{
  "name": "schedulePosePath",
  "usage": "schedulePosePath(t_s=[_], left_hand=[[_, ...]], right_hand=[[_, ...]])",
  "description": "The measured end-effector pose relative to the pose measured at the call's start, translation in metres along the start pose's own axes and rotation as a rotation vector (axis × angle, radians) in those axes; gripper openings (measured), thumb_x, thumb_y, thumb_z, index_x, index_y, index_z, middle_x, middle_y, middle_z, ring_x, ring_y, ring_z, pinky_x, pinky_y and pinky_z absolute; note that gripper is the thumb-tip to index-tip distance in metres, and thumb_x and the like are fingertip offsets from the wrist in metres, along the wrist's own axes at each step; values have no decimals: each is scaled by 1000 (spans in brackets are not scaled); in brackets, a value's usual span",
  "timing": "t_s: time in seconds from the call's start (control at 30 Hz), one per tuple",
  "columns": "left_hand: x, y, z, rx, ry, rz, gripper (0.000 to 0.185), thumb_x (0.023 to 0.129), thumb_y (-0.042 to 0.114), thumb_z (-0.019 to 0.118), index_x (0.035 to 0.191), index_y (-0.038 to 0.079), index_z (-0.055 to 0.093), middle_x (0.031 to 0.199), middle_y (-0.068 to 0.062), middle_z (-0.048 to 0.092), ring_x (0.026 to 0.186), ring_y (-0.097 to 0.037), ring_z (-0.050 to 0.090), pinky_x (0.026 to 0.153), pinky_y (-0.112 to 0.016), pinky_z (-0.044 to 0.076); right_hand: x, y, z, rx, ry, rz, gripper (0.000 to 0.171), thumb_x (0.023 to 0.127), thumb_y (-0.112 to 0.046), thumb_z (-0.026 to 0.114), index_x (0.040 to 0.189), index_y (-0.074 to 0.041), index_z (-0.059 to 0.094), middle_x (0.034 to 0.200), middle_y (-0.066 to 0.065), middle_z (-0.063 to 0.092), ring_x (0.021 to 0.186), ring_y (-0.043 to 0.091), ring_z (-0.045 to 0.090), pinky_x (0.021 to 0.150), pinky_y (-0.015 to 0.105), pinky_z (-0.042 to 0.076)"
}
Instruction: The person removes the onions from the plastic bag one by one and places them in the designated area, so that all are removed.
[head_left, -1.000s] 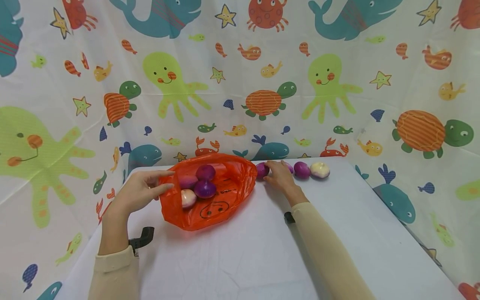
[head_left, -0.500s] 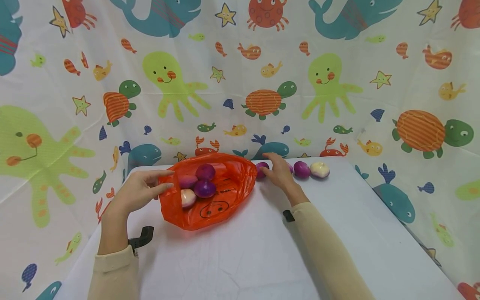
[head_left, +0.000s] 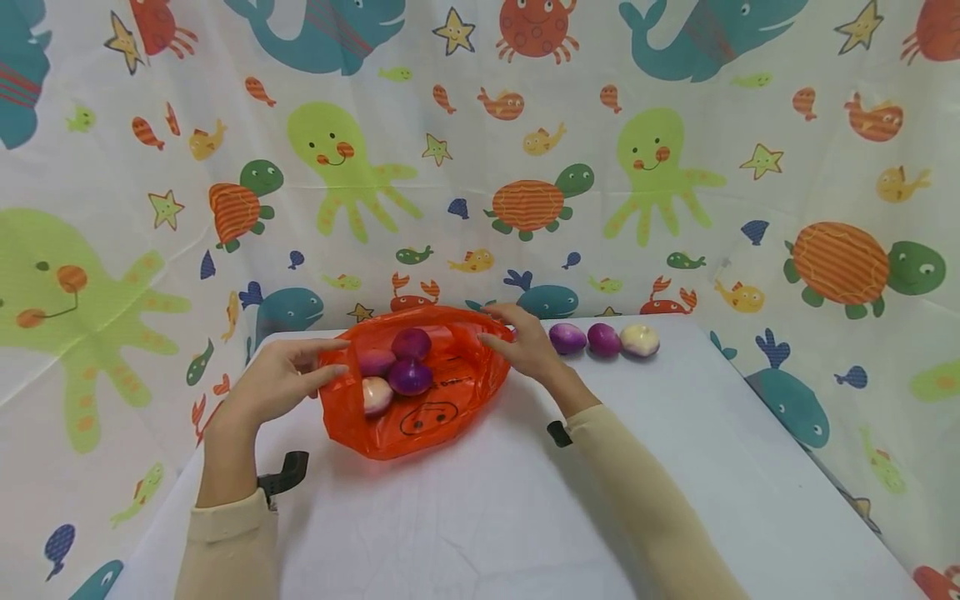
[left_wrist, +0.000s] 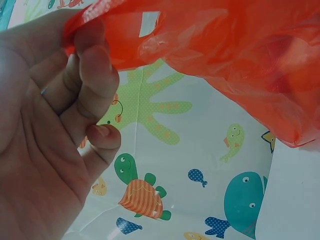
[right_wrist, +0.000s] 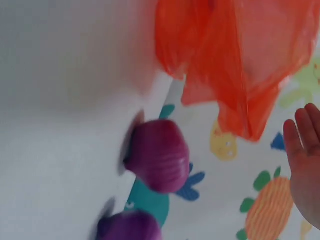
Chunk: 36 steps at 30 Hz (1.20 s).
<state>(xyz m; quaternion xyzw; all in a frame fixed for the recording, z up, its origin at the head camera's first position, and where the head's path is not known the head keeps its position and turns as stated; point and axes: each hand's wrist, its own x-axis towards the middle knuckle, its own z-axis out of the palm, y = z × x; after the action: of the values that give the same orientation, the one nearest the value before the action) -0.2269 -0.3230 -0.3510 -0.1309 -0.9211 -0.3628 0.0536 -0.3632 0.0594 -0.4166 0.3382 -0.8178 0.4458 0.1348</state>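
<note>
Left hand [head_left: 273, 385]: pinches the bag's left rim between thumb and curled fingers.
Right hand [head_left: 525, 343]: fingers straight, holding nothing, at the bag's right rim.
Bag [head_left: 420, 392]: thin, crinkly orange plastic, mouth open, near the table's [head_left: 487, 517] far edge, with four round onions [head_left: 408, 377] inside.
Doing it well: I'd keep the rim lifted and taut so the mouth stays wide.
Loose onions [head_left: 567, 337]: three smooth ones along the far edge.

Right hand leaves the onions for the bag

The right hand [head_left: 525, 343] is now off the purple onion [head_left: 567, 337], reaching over the orange bag's [head_left: 420, 417] rim; that onion lies uncovered.
</note>
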Motion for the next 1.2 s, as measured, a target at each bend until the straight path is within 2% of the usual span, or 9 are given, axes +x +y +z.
schedulePosePath(t_s=[0.13,0.33,0.57,0.87,1.07,1.2], left_hand=[[1,0,1,2,-2,3,50,97,40,74,139,13,67,74,-6,64,74,-23,65,66,-32,58],[1,0,2,-9,1,13,49,97,40,74,138,14,68,75,-6,64,75,-23,65,66,-32,59],[1,1,1,-1,4,17,49,97,39,74,138,13,68,74,-7,63,74,-23,65,66,-33,59],[0,1,0,-3,4,-1,50,97,41,74,139,14,68,77,-6,66,75,-24,65,67,-36,60],[1,0,0,3,4,13,50,97,40,74,139,13,68,75,-6,65,73,-23,65,65,-35,59],[2,0,1,-2,2,8,50,97,39,74,138,12,68,75,-6,65,73,-23,65,64,-32,58]], right_hand=[[4,-8,19,-18,-87,1,52,96,-32,77,141,-11,62,142,9,64,131,30,59,110,53,50],[8,-15,44,28,-168,29,55,96,-30,76,144,-9,59,142,7,63,130,32,59,110,50,51],[13,-21,69,31,-220,56,54,97,-32,74,147,-18,57,149,5,59,139,22,53,116,46,45],[20,-35,100,-5,-301,82,63,98,-35,72,153,-14,50,154,4,55,144,22,49,120,41,41],[22,-37,115,-5,-353,115,62,98,-34,73,154,-20,50,155,7,52,146,24,44,123,46,37],[22,-36,123,-25,-380,176,65,97,-34,73,156,-22,48,157,5,49,146,25,42,122,48,38]])
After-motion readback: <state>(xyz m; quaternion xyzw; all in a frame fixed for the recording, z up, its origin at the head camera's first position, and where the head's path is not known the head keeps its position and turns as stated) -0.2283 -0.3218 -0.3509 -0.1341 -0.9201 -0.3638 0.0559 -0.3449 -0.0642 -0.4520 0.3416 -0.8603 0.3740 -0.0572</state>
